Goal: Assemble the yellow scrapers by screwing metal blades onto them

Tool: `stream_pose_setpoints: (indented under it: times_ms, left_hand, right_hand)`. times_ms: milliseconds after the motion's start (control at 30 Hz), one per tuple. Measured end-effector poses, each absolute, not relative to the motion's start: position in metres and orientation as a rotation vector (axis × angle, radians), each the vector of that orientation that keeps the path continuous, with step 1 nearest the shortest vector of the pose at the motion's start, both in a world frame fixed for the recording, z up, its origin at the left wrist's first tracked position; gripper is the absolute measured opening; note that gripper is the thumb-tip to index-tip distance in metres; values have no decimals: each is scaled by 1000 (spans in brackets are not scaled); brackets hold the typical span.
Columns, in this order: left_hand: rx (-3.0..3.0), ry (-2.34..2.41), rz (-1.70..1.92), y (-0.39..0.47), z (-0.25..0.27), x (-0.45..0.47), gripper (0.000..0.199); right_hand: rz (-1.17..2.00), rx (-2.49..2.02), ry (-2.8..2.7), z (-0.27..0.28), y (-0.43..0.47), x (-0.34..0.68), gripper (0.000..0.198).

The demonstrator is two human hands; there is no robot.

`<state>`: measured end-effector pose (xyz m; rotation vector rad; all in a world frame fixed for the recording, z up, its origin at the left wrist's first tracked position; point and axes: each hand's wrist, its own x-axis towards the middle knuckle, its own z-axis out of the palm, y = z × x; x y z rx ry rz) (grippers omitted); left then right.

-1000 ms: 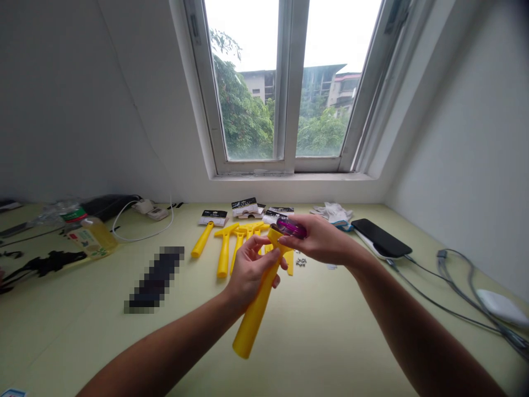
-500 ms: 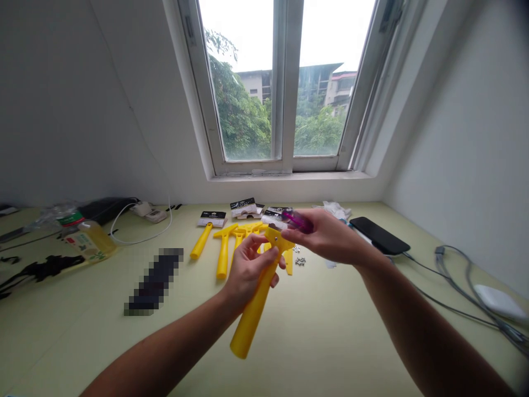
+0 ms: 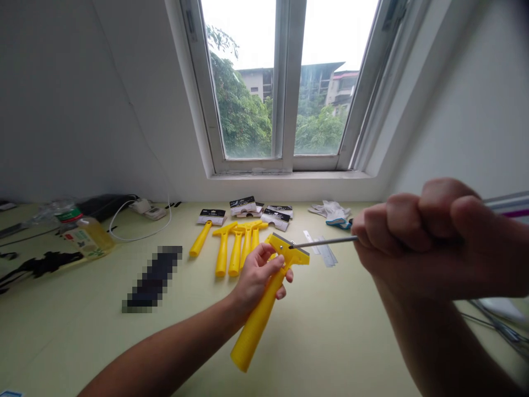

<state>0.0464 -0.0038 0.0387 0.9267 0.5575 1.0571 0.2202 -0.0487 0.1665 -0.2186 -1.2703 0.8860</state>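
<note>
My left hand (image 3: 258,275) is closed around a yellow scraper (image 3: 258,325), its fingers just below the head, which has a blade along its top edge. The scraper is tilted, its handle end toward me. My right hand (image 3: 430,248) makes a fist around the handle of a screwdriver (image 3: 330,241), which is clear with a purple streak. The screwdriver's tip meets the scraper head beside a small silver screw. Behind my left hand several more yellow scrapers (image 3: 222,253) lie in a row, and loose blades (image 3: 326,252) rest to the right.
Black-and-white cards (image 3: 243,205) and white gloves (image 3: 330,211) lie at the back. A bottle of yellowish liquid (image 3: 88,234) stands on the left near a white cable (image 3: 142,240). A blurred dark rectangle (image 3: 152,281) is left of centre. Grey cables (image 3: 500,328) lie at right.
My right hand has moved from the scraper head to the right and nearer, now with the screwdriver's shaft extended to the head. My left hand has kept hold of the scraper.
</note>
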Motion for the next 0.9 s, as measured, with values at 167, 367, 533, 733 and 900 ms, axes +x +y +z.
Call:
stream_pose_setpoints:
  times_ms: [167, 367, 533, 733, 900]
  left_hand:
    - [921, 543, 1035, -4, 37, 47, 35]
    - [931, 540, 1021, -6, 38, 47, 33]
    - [921, 539, 1014, -7, 39, 48, 33]
    - [915, 528, 996, -8, 36, 47, 31]
    - [919, 523, 985, -9, 36, 47, 31]
  right_hand:
    - [894, -206, -1277, 164, -45, 213, 38]
    - [919, -178, -1298, 163, -44, 213, 37]
    - [948, -177, -1283, 160, -43, 211, 36]
    - [970, -197, -1284, 161, -45, 210, 36]
    - [992, -211, -1306, 165, -46, 211, 39]
